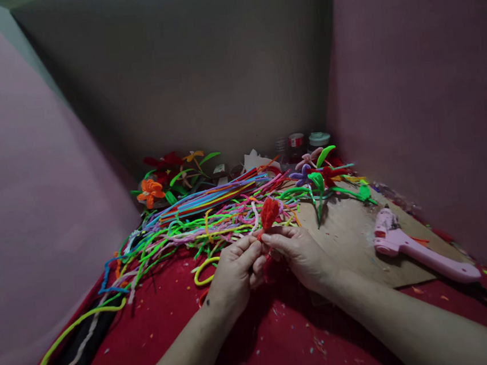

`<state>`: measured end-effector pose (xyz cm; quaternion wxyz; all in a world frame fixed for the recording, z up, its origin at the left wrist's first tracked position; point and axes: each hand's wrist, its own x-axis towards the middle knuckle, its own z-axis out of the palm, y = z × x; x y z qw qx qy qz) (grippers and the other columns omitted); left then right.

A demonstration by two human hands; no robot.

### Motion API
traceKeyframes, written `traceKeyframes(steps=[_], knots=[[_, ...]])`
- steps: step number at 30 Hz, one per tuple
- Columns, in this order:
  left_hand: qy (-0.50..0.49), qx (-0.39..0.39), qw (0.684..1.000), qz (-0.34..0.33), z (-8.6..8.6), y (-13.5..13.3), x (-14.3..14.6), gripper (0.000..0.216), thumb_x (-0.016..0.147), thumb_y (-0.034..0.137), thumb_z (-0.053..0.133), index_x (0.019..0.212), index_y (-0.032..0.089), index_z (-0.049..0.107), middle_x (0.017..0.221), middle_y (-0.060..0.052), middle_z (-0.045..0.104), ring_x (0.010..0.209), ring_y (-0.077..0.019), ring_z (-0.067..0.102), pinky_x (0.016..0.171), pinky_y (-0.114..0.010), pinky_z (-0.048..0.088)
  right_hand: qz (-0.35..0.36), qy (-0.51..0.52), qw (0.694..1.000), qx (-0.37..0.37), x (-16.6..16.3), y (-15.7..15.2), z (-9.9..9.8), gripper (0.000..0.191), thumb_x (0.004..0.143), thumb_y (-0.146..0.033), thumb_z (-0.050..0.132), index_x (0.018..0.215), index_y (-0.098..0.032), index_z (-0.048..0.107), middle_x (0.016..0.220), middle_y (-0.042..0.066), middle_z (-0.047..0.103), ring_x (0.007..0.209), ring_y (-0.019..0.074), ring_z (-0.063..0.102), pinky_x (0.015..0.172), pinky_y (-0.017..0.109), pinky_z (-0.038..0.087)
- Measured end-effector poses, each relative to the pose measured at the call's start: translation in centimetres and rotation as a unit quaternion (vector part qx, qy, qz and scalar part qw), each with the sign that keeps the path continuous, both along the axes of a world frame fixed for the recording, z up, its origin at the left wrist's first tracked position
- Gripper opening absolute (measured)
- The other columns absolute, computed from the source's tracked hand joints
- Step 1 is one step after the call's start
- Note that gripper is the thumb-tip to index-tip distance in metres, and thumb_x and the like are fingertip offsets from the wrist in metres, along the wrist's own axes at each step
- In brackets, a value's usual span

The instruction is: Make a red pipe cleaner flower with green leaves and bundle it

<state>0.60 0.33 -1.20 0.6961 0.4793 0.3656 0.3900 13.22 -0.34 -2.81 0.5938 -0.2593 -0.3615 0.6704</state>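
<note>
My left hand (235, 270) and my right hand (298, 253) meet at the middle of the red cloth (163, 328), fingers pinched together. Between them they hold a red pipe-cleaner piece (269, 213), a fuzzy petal-like loop that sticks up above my fingertips. More red fuzz hangs below my hands. Right behind lies a wide heap of loose pipe cleaners (195, 221) in many colours. A yellow curled pipe cleaner (203, 269) lies just left of my left hand.
A pink glue gun (409, 247) rests on a brown board (352, 241) at the right. Finished pipe-cleaner flowers stand at the back left (158, 188) and back right (318, 178). Small jars (297, 146) sit against the back wall. Pink walls close in on both sides.
</note>
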Motion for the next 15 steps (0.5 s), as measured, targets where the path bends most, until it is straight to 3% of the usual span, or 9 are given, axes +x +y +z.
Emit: traceKeyframes(steps=[9,15], knots=[[-0.102,-0.084,0.989,-0.068,-0.39,0.38,-0.32,0.016,0.083,0.029,0.052,0.076,0.014,0.052,0.044,0.01,0.034,0.032,-0.0001,0.015,0.034,-0.013,0.019,0.024,0.003,1.0,-0.012,0.51,0.58,-0.5,0.013,0.068,-0.023,0.067,0.078,-0.014,0.067,0.055,-0.003,0.057,0.048,0.0053,0.044,0.049,0.019,0.031],[-0.132,-0.118,0.978,-0.11,-0.43,0.6,-0.52,0.016,0.084,0.027,0.05,0.076,0.014,0.052,0.044,0.01,0.033,0.032,-0.0001,0.012,0.034,-0.012,0.018,0.042,0.014,0.999,-0.009,0.64,0.67,-0.58,0.012,0.066,-0.022,0.067,0.072,-0.012,0.067,0.059,-0.001,0.061,0.054,0.0082,0.053,0.058,0.021,0.04]])
